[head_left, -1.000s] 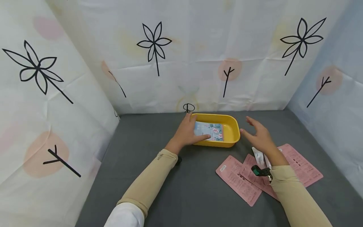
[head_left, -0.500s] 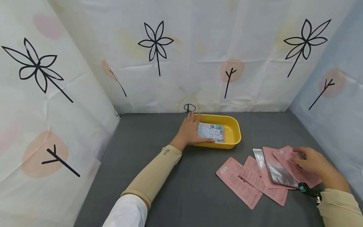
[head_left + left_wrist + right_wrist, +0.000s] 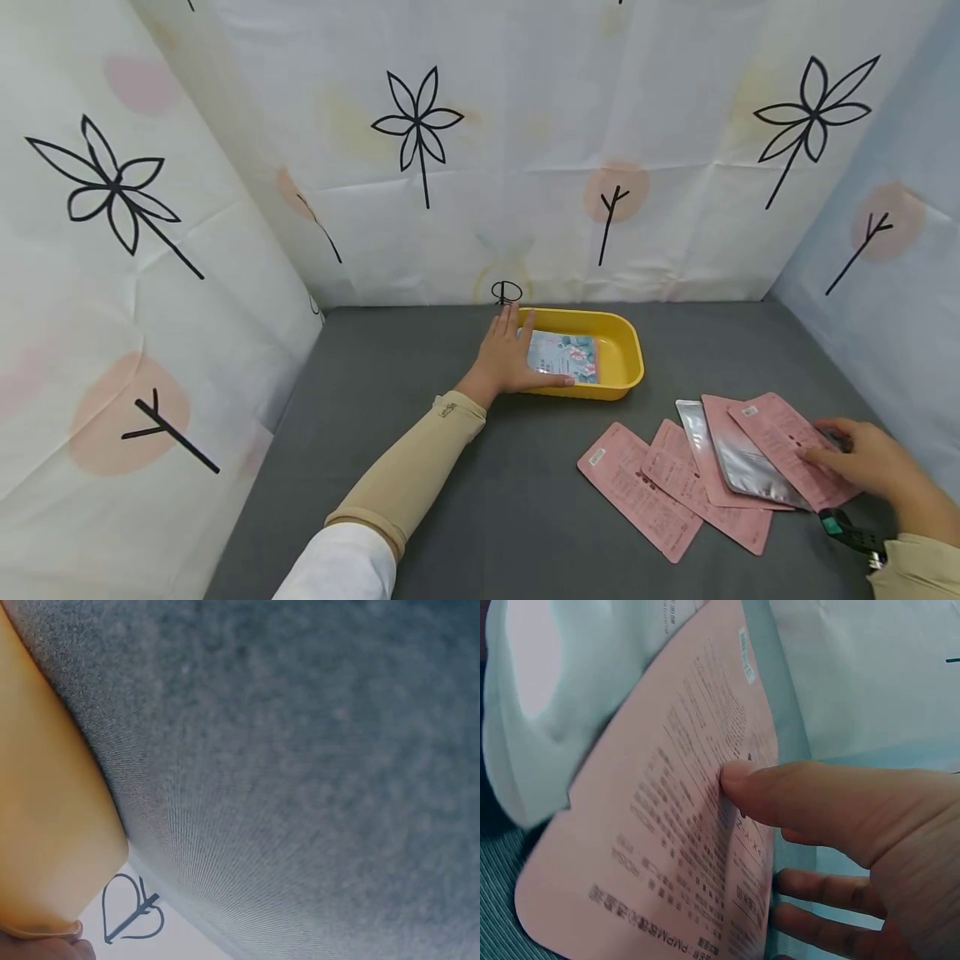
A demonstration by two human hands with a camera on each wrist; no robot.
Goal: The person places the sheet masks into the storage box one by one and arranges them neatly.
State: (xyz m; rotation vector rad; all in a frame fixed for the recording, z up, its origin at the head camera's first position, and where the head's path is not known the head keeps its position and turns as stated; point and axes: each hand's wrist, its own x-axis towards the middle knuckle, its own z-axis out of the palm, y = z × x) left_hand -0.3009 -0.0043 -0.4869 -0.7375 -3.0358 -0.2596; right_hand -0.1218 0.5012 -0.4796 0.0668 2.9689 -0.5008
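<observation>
At the back of the table, my left hand point(image 3: 512, 357) rests on the left end of a yellow plastic tray point(image 3: 626, 357), fingers straight and spread, thumb along the near rim. Inside the tray lies a blue floral packet point(image 3: 564, 357), partly covered by this hand. The tray's yellow wall point(image 3: 56, 802) fills the left of the left wrist view. On the right, my right hand point(image 3: 873, 457) pinches the edge of a pink sheet mask packet point(image 3: 787, 446). Its thumb point(image 3: 757, 791) presses the printed face; the other fingers are partly hidden behind the edge.
Beside the held packet lie a silver packet point(image 3: 750, 468) and several pink packets, overlapping in a fan. The leftmost pink packet point(image 3: 637, 492) is nearest the table's middle. A patterned cloth wall point(image 3: 525, 192) stands behind the grey table point(image 3: 420, 350).
My right hand has moved from beside the tray to the rightmost pink packet and now pinches its edge. The left hand has stayed at the tray.
</observation>
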